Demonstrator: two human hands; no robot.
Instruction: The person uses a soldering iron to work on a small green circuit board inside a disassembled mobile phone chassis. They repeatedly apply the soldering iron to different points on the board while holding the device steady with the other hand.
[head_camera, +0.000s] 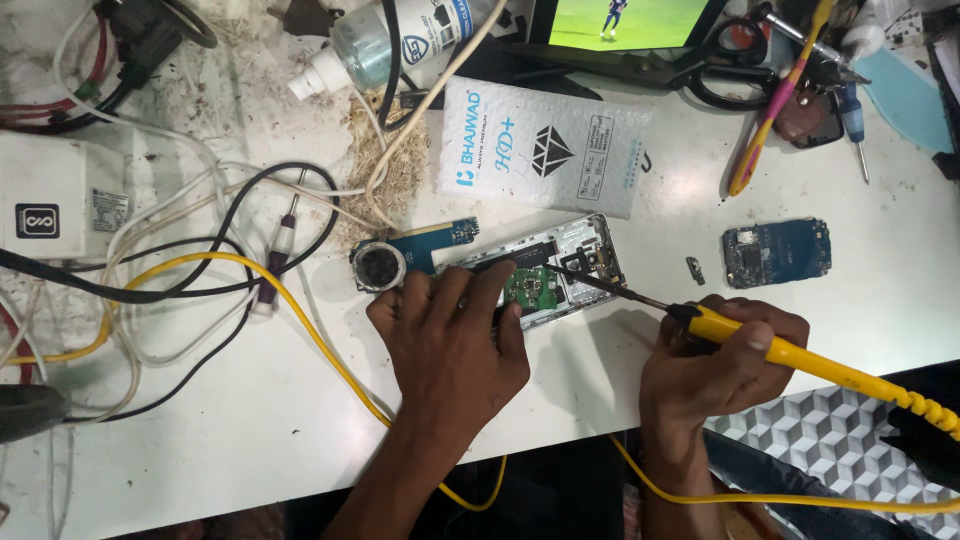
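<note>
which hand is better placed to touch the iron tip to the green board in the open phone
Right, most likely. The right hand grips the yellow soldering iron, whose tip already reaches into the opened phone beside the green circuit board. The left hand is pressed flat on the phone, steadying it.

Just above the middle of the frame you have a flat white pouch (545, 150) with blue lettering and a black diamond mark, lying on the table. At the top edge stands a screen (625, 20) showing green. At far left, a white box (60, 200) carries two small labels.
</note>
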